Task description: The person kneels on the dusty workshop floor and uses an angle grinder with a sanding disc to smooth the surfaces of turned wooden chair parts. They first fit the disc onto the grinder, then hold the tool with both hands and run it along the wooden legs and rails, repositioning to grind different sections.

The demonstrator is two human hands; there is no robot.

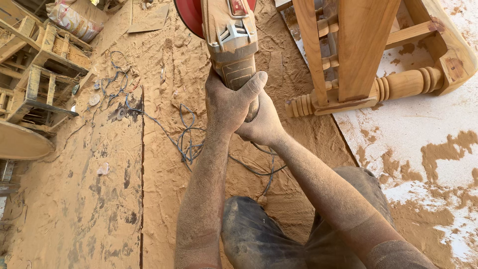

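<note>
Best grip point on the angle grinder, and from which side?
Grip the narrow grey rear handle of the angle grinder, coming from the tail end nearest the person. The body tapers there and the red disc sits at the far end. The left hand wraps it now, with the right hand beneath.

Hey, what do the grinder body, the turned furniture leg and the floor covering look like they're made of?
The angle grinder, held by both hands, left hand and right hand, looks like moulded plastic, matte and dust-coated, with ribbed vents. The turned leg appears to be bare, unfinished wood, with visible grain and lathe-cut rings. The floor is covered in what looks like fine tan sawdust.
</note>
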